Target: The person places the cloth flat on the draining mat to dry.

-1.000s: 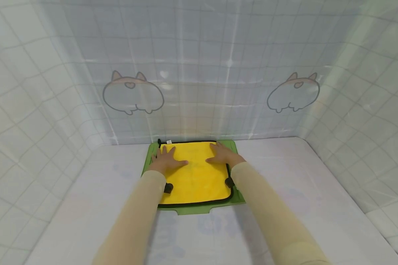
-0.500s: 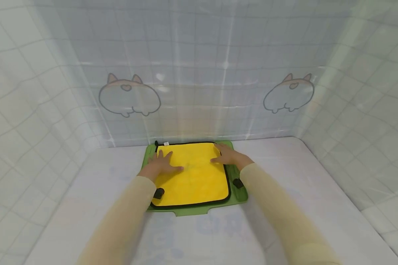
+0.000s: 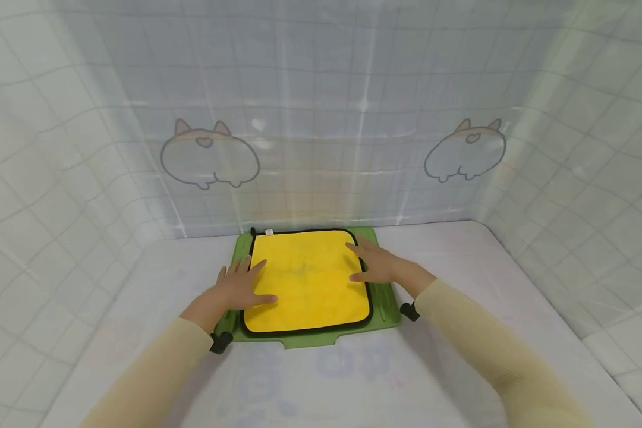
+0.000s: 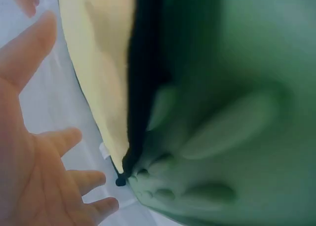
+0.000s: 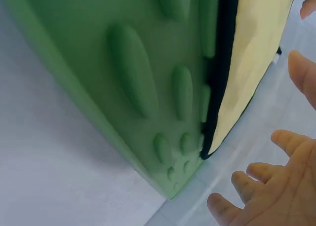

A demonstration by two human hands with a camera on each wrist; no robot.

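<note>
A yellow cloth (image 3: 307, 282) with black edging lies flat on a green board (image 3: 384, 304) that has raised oval ridges. My left hand (image 3: 234, 292), fingers spread, is at the cloth's left edge; the left wrist view shows its palm and the cloth with a gap between them. Over the right edge is my right hand (image 3: 377, 266), its fingers straight and parted. It also appears lifted off the cloth in the right wrist view. Neither hand holds anything. A small white tag (image 3: 269, 232) sticks out at the cloth's far left corner, beside a black loop.
The board rests on a pale printed table cover (image 3: 449, 356), close to the back wall. Grid-patterned sheeting (image 3: 321, 131) encloses the back and both sides. A dark wrist camera (image 3: 221, 343) sits on the left wrist, another (image 3: 409, 311) on the right.
Both hands have drawn outward from over the cloth to its side edges, the left also coming nearer. More of the yellow cloth shows. Cloth and board keep their place.
</note>
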